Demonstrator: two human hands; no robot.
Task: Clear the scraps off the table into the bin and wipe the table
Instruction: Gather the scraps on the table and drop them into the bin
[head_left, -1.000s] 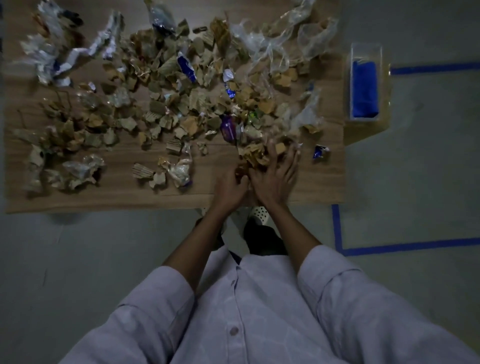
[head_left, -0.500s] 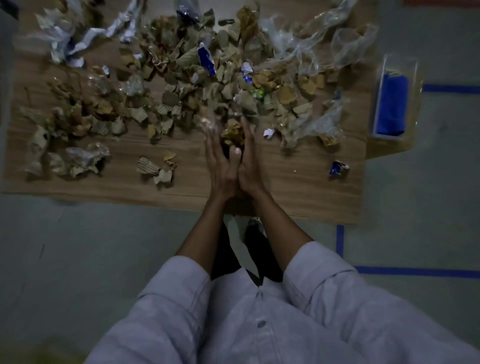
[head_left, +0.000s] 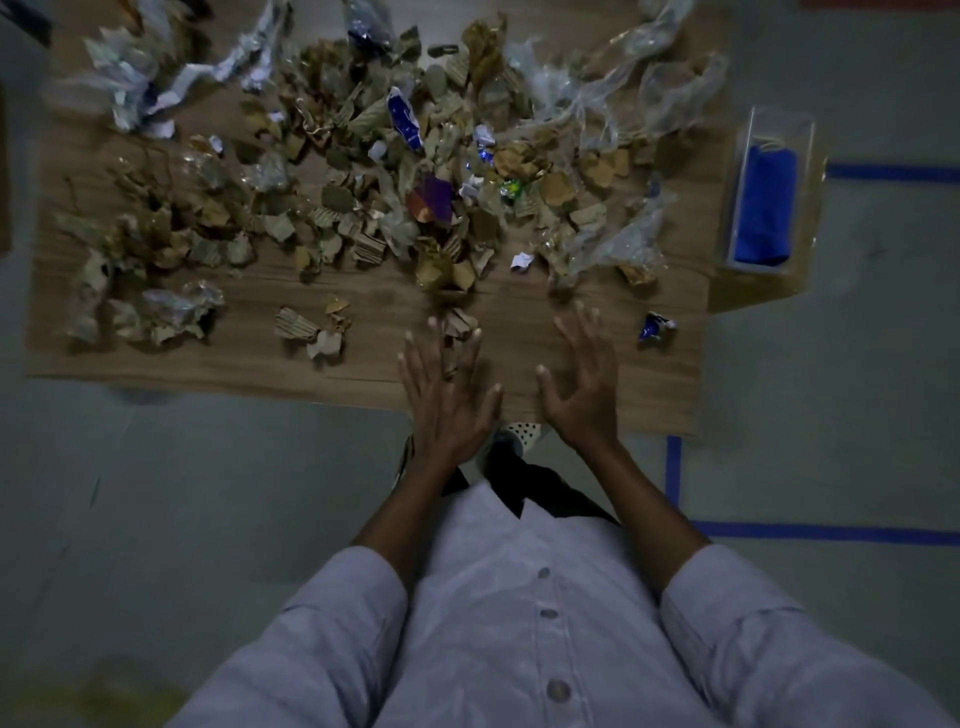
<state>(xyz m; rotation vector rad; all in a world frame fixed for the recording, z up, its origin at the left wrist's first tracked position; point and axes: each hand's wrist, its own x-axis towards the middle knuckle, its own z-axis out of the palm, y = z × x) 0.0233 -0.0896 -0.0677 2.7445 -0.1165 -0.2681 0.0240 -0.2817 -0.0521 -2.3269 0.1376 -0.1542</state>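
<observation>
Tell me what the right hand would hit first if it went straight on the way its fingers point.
Beyond a strip of bare table, the right hand would probably meet the crumpled clear plastic lying nearest it first. How high the hand is held is unclear.

Blue tape lines (head_left: 826, 532) cross the grey floor (head_left: 156, 493) (right side); pale buttoned shirt (head_left: 498, 649) below.
</observation>
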